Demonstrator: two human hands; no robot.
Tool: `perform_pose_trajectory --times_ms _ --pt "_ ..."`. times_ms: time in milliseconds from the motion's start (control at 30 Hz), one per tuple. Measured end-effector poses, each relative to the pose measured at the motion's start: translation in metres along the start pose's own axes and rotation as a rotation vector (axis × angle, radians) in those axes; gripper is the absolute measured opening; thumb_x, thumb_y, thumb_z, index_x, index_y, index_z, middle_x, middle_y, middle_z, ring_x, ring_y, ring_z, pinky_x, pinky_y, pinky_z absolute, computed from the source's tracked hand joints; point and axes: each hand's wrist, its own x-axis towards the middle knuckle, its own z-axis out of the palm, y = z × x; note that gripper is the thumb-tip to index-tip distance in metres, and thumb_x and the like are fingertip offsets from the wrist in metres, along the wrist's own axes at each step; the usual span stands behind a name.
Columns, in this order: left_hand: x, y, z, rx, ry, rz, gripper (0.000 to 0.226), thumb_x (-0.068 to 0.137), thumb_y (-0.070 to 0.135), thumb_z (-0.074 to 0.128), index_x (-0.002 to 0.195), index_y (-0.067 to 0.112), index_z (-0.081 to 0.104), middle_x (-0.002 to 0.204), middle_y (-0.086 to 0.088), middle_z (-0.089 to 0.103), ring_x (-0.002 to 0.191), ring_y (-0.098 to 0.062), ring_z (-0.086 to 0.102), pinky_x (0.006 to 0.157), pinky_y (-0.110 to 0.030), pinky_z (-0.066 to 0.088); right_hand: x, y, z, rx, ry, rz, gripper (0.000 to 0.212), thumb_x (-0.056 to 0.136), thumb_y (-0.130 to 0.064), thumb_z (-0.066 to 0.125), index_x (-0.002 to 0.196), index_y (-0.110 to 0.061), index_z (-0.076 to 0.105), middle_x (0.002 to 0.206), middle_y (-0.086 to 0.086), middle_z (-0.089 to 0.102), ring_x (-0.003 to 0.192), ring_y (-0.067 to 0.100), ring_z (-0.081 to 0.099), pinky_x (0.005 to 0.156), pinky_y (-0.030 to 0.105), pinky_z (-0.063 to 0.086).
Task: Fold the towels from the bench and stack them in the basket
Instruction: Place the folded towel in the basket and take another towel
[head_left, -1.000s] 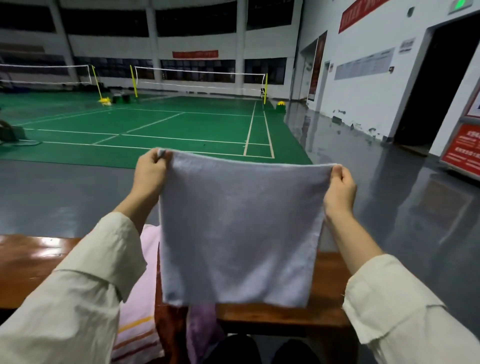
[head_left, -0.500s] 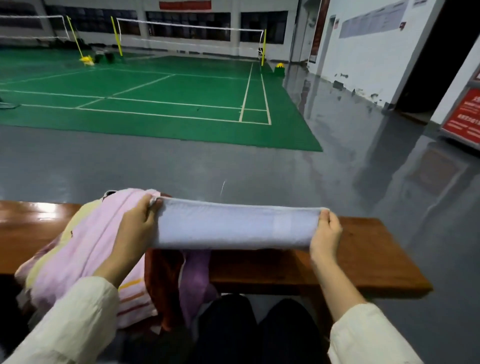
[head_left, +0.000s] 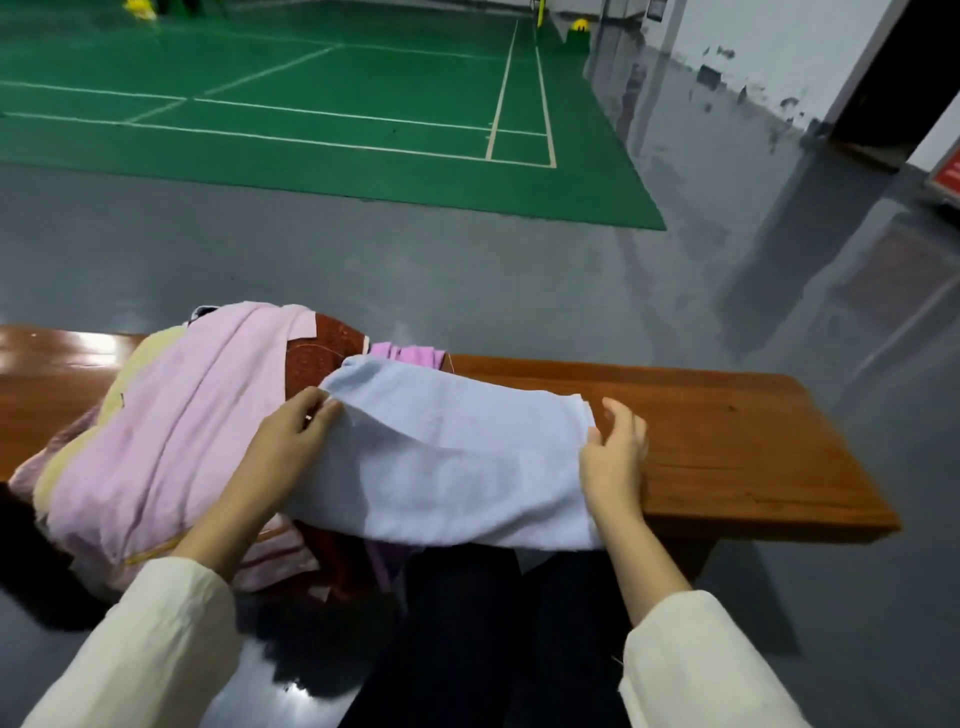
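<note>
Pale towel (head_left: 457, 467) laid across the wooden bench (head_left: 727, 447).
The towel lies lengthwise on the seat, its left end draped over a heap of pink, yellow and rust-brown towels (head_left: 171, 415), its near edge hanging off the front. The left hand (head_left: 296, 436) pinches the towel's left edge; the right hand (head_left: 615, 452) is released, fingers loosely spread just beside the right edge.

A green court mat (head_left: 311, 130) marked with white lines (head_left: 501, 93) fills the far left, glossy grey floor (head_left: 467, 280) spreads nearer and to its right, and at the far right a scuffed white wall (head_left: 769, 47) meets a dark doorway (head_left: 898, 67).
</note>
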Motion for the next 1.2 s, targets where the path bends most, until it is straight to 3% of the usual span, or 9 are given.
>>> perform_pose_trajectory --times_ms 133,233,333,500,567,700,867,1033,1200 --pt "0.005 0.005 -0.002 -0.039 0.001 0.057 0.013 0.09 0.02 0.062 0.078 0.02 0.059 0.073 0.007 0.062 0.065 -0.002 0.052 0.061 -0.009 0.036 -0.028 -0.053 0.039 0.251 -0.388 -0.213 0.036 0.09 -0.002 0.058 0.125 -0.01 0.055 0.121 0.004 0.059 0.117 0.015 0.053 0.097 0.017 0.04" --pt "0.009 0.005 0.0 -0.076 -0.021 0.069 0.011 0.087 0.02 0.067 0.079 0.016 0.06 0.073 0.001 0.063 0.063 -0.003 0.05 0.061 -0.011 0.037 -0.046 -0.084 0.072 0.349 -0.685 -0.232 0.043 0.087 -0.008 0.066 0.127 -0.013 0.054 0.119 -0.003 0.061 0.117 0.006 0.054 0.095 0.018 0.045" --pt "0.016 0.002 0.0 -0.109 -0.045 0.096 0.013 0.086 0.02 0.068 0.076 0.021 0.06 0.072 0.003 0.063 0.064 -0.002 0.052 0.061 -0.011 0.039 -0.051 -0.094 0.102 0.322 -0.861 -0.187 0.041 0.085 -0.016 0.07 0.123 -0.021 0.057 0.111 -0.005 0.063 0.108 0.004 0.057 0.075 0.013 0.05" --pt "0.039 -0.006 0.002 -0.072 -0.039 0.092 0.011 0.09 0.024 0.063 0.079 0.023 0.064 0.074 0.009 0.066 0.068 0.003 0.057 0.065 -0.016 0.042 -0.039 -0.091 0.139 0.259 -0.809 -0.254 0.006 0.089 -0.018 0.065 0.084 -0.022 0.063 0.074 -0.009 0.059 0.069 0.005 0.05 0.066 0.018 0.041" --pt "0.055 -0.016 0.008 -0.029 0.008 0.012 0.013 0.092 0.026 0.059 0.084 0.017 0.065 0.076 0.006 0.065 0.068 -0.003 0.058 0.065 -0.024 0.04 -0.034 -0.088 0.148 0.265 -0.748 -0.263 0.008 0.093 -0.021 0.06 0.087 -0.016 0.061 0.073 -0.009 0.056 0.067 0.004 0.048 0.064 0.017 0.039" --pt "0.082 -0.033 0.021 0.304 0.065 -0.099 0.03 0.091 0.032 0.059 0.096 0.003 0.06 0.099 -0.02 0.062 0.095 -0.037 0.055 0.076 -0.037 0.037 -0.025 -0.084 0.165 0.265 -0.735 -0.203 0.012 0.098 -0.023 0.051 0.087 -0.018 0.052 0.076 -0.009 0.052 0.071 0.004 0.047 0.071 0.022 0.04" --pt "0.095 -0.028 0.028 0.47 -0.092 -0.239 0.038 0.084 0.044 0.059 0.084 0.006 0.06 0.09 -0.019 0.064 0.086 -0.038 0.058 0.064 -0.032 0.036 -0.02 -0.071 0.182 0.167 -0.734 -0.155 0.012 0.099 -0.027 0.048 0.087 -0.024 0.047 0.077 -0.013 0.052 0.076 0.007 0.049 0.079 0.034 0.043" --pt "0.112 -0.018 0.022 0.17 -0.191 -0.163 0.037 0.091 0.032 0.053 0.062 0.011 0.06 0.061 -0.008 0.058 0.064 -0.024 0.05 0.057 -0.032 0.034 -0.019 -0.071 0.185 0.076 -0.717 -0.162 0.007 0.1 -0.031 0.042 0.096 -0.027 0.046 0.103 -0.005 0.06 0.098 0.023 0.058 0.087 0.042 0.047" --pt "0.119 -0.015 0.034 -0.034 -0.181 -0.114 0.02 0.089 0.022 0.058 0.092 0.006 0.07 0.086 -0.01 0.069 0.075 -0.015 0.054 0.071 -0.036 0.045 -0.018 -0.071 0.185 0.078 -0.737 -0.137 0.01 0.101 -0.033 0.041 0.103 -0.028 0.048 0.117 0.002 0.063 0.102 0.022 0.058 0.09 0.046 0.048"
